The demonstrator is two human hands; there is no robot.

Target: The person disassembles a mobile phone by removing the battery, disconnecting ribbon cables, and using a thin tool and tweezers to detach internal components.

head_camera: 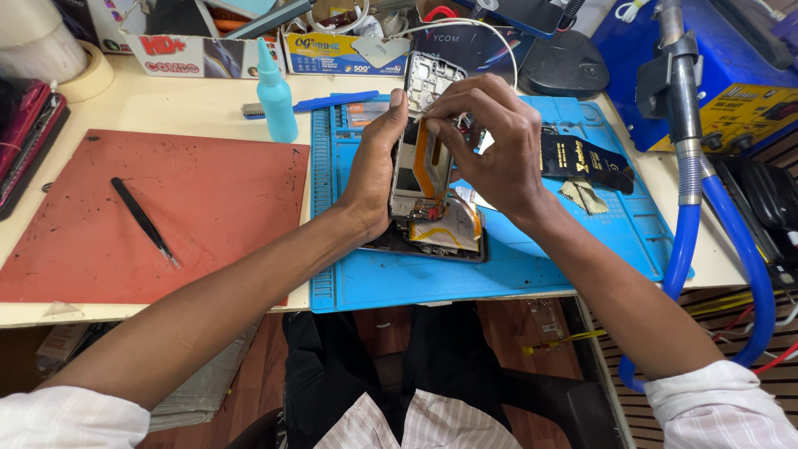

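Observation:
An opened phone frame [426, 150] with an orange flex cable stands tilted above the blue work mat [532, 258]. My left hand [376, 162] grips its left edge, thumb up along the side. My right hand [490, 141] comes over the top and pinches a small tool or part against the frame's upper inside; what it pinches is too small to tell. Under the frame lies another phone part [445, 237] with yellow tape on the mat.
A red mat [208, 208] on the left carries black tweezers [143, 221]. A turquoise squeeze bottle [275, 96] and a blue brush [320, 103] stand behind. A black folded pouch [586, 160] lies right. A blue hose [731, 249] and blue machine [748, 100] sit at far right.

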